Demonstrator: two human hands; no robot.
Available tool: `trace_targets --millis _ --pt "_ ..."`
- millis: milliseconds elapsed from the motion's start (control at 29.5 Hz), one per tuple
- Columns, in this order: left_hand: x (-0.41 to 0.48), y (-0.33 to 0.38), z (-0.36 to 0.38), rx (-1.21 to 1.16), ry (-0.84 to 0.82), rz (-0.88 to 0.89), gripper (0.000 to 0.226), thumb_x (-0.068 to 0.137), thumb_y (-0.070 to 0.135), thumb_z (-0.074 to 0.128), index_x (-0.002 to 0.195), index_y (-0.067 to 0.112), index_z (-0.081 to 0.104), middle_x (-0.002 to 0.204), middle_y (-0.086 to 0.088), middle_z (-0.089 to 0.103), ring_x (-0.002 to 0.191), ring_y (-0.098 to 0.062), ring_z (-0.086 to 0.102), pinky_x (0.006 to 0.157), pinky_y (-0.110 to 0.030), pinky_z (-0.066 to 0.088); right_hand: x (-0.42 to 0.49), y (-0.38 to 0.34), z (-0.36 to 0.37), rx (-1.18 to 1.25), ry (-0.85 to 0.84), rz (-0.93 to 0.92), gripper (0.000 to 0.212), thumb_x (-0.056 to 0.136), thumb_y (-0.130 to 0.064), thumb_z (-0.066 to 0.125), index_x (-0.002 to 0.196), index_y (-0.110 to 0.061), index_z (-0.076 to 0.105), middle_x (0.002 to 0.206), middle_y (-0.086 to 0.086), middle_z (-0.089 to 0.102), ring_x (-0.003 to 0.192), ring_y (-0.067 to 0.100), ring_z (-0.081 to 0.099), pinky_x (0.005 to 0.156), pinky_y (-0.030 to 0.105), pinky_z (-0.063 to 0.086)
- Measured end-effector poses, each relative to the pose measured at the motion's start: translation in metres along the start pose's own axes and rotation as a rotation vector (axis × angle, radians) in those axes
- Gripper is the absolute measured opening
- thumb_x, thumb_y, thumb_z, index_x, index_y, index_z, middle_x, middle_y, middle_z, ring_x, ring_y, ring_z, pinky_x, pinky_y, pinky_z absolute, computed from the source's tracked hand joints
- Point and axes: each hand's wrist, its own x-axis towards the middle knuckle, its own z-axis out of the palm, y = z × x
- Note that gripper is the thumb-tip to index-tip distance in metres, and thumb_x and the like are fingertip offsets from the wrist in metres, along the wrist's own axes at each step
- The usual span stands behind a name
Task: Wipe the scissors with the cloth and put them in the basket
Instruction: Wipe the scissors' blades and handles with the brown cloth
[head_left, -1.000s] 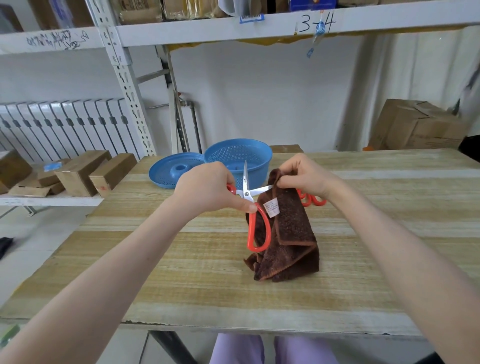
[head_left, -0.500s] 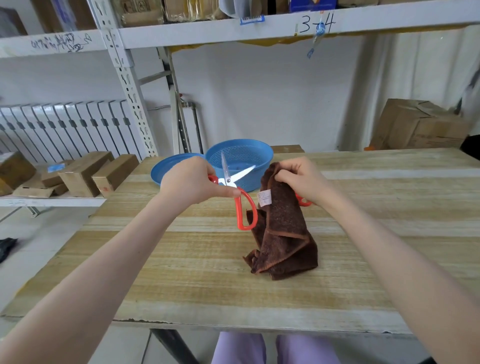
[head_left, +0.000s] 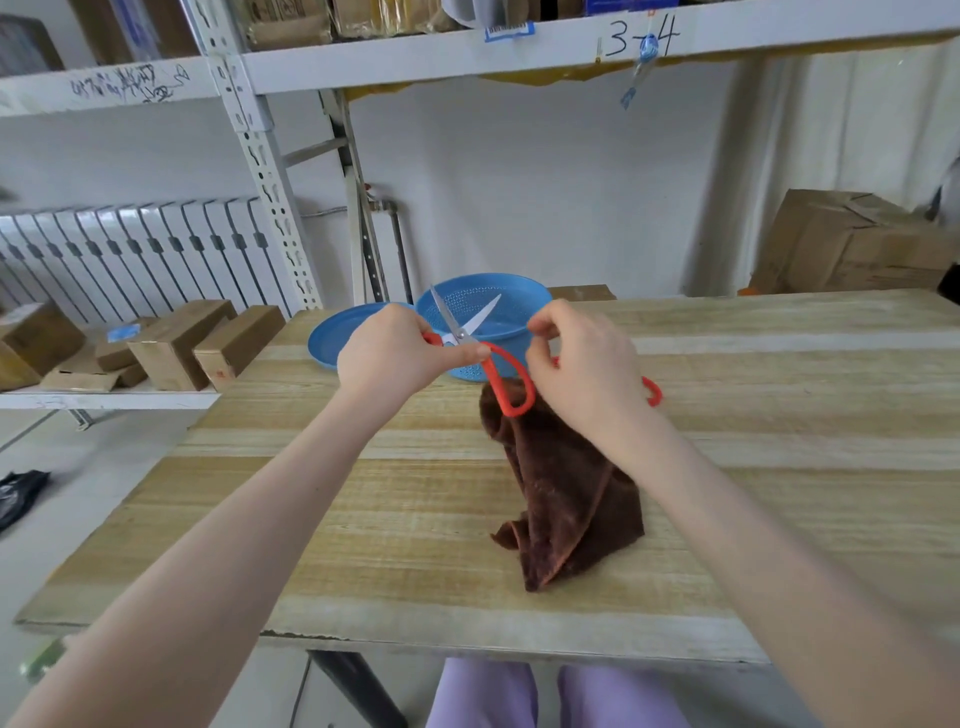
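Scissors (head_left: 470, 332) lifted off brown cloth (head_left: 566, 483), blades now over blue basket (head_left: 514, 312). Left hand (head_left: 395, 353) grips handle, right hand (head_left: 587, 374) holds cloth. Wiping likely done; drop-in next.

Open scissors (head_left: 494, 370) held before the blue basket (head_left: 524, 306)
The left hand (head_left: 395, 353) grips their red handle, blades spread; the right hand (head_left: 582, 369), fingers curled, seems to hold up the brown cloth (head_left: 561, 493), whose lower end rests on the wooden table (head_left: 363, 519).
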Motion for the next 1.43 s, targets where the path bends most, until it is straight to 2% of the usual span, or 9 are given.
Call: trace_targets --millis 136,305,441,509,611,781,984,1188,1425 --pt "0.001 0.007 0.007 -0.034 0.009 0.009 0.065 0.063 0.07 0.073 0.051 0.016 0.037 0.046 0.0 0.04 0.044 -0.016 0.039 0.046 -0.028 0.029 -0.014 -0.013 0.015 -0.238 -0.081 -0.084 0.033 0.085 -0.043 0.061 0.098 -0.013 0.059 0.092 0.003 0.065 0.09 0.025 0.059 0.061 0.032 0.037" --pt "-0.002 0.017 0.006 -0.125 -0.044 0.062 0.055 0.072 0.056 0.075 0.062 0.013 0.042 0.058 -0.009 0.051 0.051 -0.019 0.045 0.052 -0.032 0.038 -0.009 -0.012 0.017 -0.26 -0.058 0.001 0.024 0.09 -0.03 0.056 0.103 -0.011 0.054 0.094 0.007 0.065 0.083 0.032 0.064 0.057 0.032 0.032" --pt "-0.006 0.029 -0.002 -0.347 -0.262 0.082 0.042 0.083 0.042 0.069 0.076 0.001 0.06 0.073 -0.016 0.065 0.062 -0.023 0.06 0.067 -0.034 0.053 0.0 -0.004 0.019 -0.164 -0.131 0.104 0.02 0.094 -0.026 0.052 0.097 -0.008 0.061 0.093 0.01 0.064 0.087 0.033 0.061 0.062 0.034 0.035" --pt "-0.008 0.034 -0.005 -0.505 -0.367 0.047 0.048 0.094 0.043 0.056 0.091 -0.003 0.068 0.084 -0.015 0.072 0.071 -0.017 0.065 0.08 -0.032 0.054 0.0 -0.001 0.02 -0.03 -0.155 0.149 0.019 0.092 -0.023 0.055 0.078 -0.01 0.058 0.076 0.005 0.059 0.075 0.029 0.056 0.062 0.035 0.036" --pt "-0.006 0.038 -0.003 -0.629 -0.359 -0.033 0.047 0.102 0.045 0.035 0.096 0.015 0.071 0.094 -0.001 0.074 0.087 -0.011 0.068 0.084 -0.029 0.053 0.0 0.003 0.021 0.215 -0.169 0.253 0.026 0.092 -0.021 0.059 0.07 -0.006 0.06 0.066 0.004 0.062 0.063 0.021 0.056 0.063 0.038 0.044" --pt "-0.003 0.033 0.014 -0.581 -0.268 -0.109 0.028 0.101 0.04 0.041 0.09 0.021 0.058 0.094 0.003 0.062 0.089 -0.016 0.059 0.087 -0.034 0.046 -0.001 0.002 0.027 0.939 -0.29 0.555 0.026 0.093 -0.005 0.057 0.069 -0.011 0.062 0.062 0.003 0.062 0.065 0.018 0.06 0.077 0.042 0.054" --pt "-0.009 0.038 0.034 -0.617 -0.237 -0.023 0.025 0.097 0.031 0.054 0.105 0.011 0.068 0.093 -0.003 0.063 0.084 -0.014 0.056 0.073 -0.025 0.046 -0.007 0.004 0.035 1.063 -0.364 0.446 0.013 0.095 -0.015 0.061 0.099 -0.017 0.074 0.092 0.007 0.071 0.089 0.017 0.064 0.083 0.035 0.055" --pt "-0.001 0.033 0.035 -0.631 -0.159 -0.033 0.015 0.095 0.022 0.058 0.094 0.008 0.064 0.076 0.001 0.061 0.066 -0.009 0.056 0.064 -0.022 0.048 -0.007 0.018 0.025 1.023 -0.388 0.428 0.016 0.086 -0.016 0.073 0.095 -0.03 0.074 0.095 -0.007 0.076 0.097 0.01 0.069 0.076 0.025 0.056" --pt "0.01 0.014 0.027 -0.574 -0.222 -0.138 0.015 0.091 0.027 0.066 0.083 0.015 0.062 0.077 -0.001 0.066 0.059 -0.009 0.058 0.054 -0.021 0.045 0.001 0.026 0.012 0.987 -0.332 0.522 0.013 0.099 -0.023 0.056 0.094 -0.021 0.067 0.08 -0.006 0.076 0.073 0.01 0.073 0.056 0.018 0.052"
